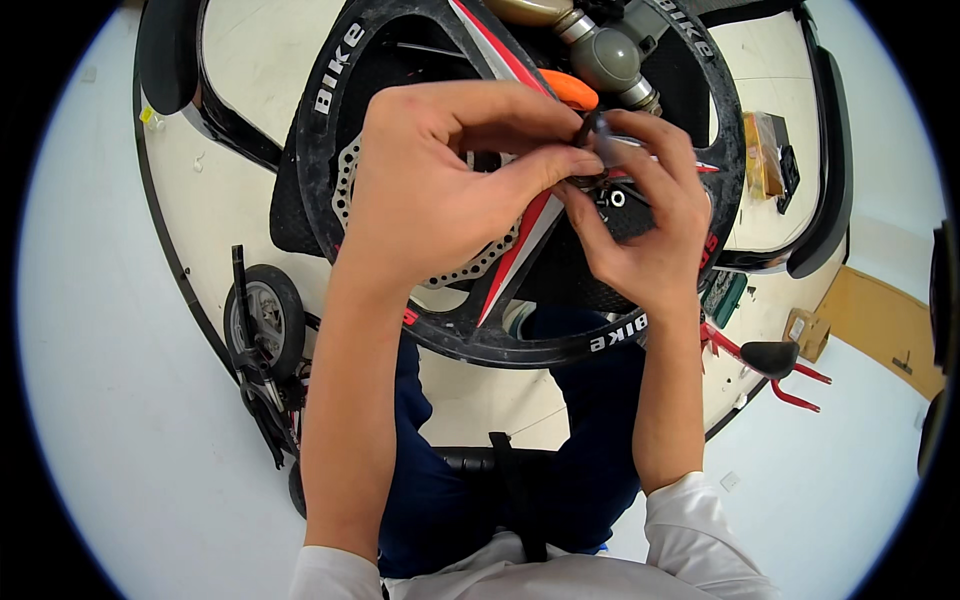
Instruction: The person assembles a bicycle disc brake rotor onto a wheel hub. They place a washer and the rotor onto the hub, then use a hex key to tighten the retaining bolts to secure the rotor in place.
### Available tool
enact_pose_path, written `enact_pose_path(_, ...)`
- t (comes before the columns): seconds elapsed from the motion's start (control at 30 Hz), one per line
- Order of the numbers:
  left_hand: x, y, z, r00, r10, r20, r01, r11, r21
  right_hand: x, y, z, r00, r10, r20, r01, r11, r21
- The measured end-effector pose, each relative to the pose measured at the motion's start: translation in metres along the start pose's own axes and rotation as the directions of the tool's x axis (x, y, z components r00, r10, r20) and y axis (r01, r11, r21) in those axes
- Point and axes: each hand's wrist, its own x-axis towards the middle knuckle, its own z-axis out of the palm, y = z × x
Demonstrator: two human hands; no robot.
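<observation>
Over a black bicycle wheel (455,345) with red and white spokes, my two hands meet near its hub. My left hand (440,190) is closed, thumb and fingers pinching a small dark part (592,128). My right hand (645,215) is closed on the same part from the other side, its fingers slightly blurred. The part's kind cannot be made out, as fingertips cover most of it. Just below the fingertips lies a small silver ring-shaped piece (617,199). Partly behind my left hand is the perforated brake disc (470,270). An orange handle (568,90) lies just beyond the fingers.
The wheel lies on a black chair seat (290,215) between two armrests (835,170). A grey, rounded tool (607,58) lies at the far side. Left on the floor is a small-wheeled bike (268,325). To the right are a black saddle (770,358), a cardboard box (806,333) and a green case (725,298).
</observation>
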Motion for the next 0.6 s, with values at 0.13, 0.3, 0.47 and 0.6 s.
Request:
enact_pose_path(0.13, 0.008, 0.000, 0.004, 0.996, 0.085, -0.023, -0.083, 0.992, 0.092, -0.005, 0.000, -0.007, 0.994, 0.035, -0.099, -0.040, 0.998, -0.050)
enact_pose_path(0.3, 0.006, 0.000, 0.011, 0.998, 0.016, -0.066, -0.012, 0.998, 0.061, -0.011, -0.008, 0.002, 0.998, 0.013, -0.063, -0.017, 0.998, -0.065)
enact_pose_path(0.47, 0.005, -0.007, 0.012, 0.982, 0.158, -0.103, -0.140, 0.977, 0.164, -0.016, -0.004, 0.012, 0.990, -0.127, -0.069, 0.115, 0.981, -0.153)
enact_pose_path(0.6, 0.005, -0.003, 0.010, 0.986, 0.136, -0.101, -0.113, 0.971, 0.209, -0.016, -0.005, 0.011, 0.998, -0.065, -0.016, 0.062, 0.985, -0.163)
